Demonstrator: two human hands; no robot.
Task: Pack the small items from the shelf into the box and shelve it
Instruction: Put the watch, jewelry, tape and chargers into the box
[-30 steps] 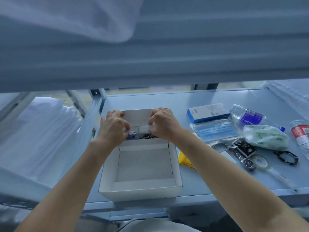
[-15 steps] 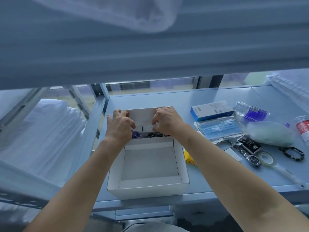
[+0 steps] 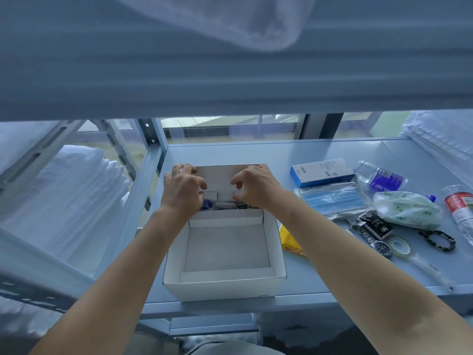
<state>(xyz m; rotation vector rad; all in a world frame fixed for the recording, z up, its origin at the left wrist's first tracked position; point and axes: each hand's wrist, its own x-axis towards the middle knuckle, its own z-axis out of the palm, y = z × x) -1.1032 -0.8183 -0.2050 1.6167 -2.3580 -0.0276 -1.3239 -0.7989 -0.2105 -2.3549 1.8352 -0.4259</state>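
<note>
A white box (image 3: 279, 254) sits open at the shelf's (image 3: 307, 298) front edge, its near half empty. The far half (image 3: 222, 172) holds small dark and purple items (image 3: 225, 204), partly hidden by my hands. My left hand (image 3: 180, 194) curls its fingers over the far-left corner of that half. My right hand (image 3: 258, 187) curls over the far-right corner, with its thumb inside the far wall. Loose on the shelf to the right lie a blue carton (image 3: 320, 172), a mask pack (image 3: 332, 199), a tissue pack (image 3: 407, 210), a watch (image 3: 380, 244), a tape roll (image 3: 398, 246) and a bead bracelet (image 3: 438, 240).
A yellow packet (image 3: 290, 240) lies against the box's right side. A small purple-label bottle (image 3: 381, 178) and a red-label bottle (image 3: 460, 208) lie at the right. The upper shelf board (image 3: 230, 80) hangs low overhead. White bedding (image 3: 69, 201) fills the left bay.
Both hands have slid from the items in the middle of the far half out to its far corners. The box and the loose items have stayed in place.
</note>
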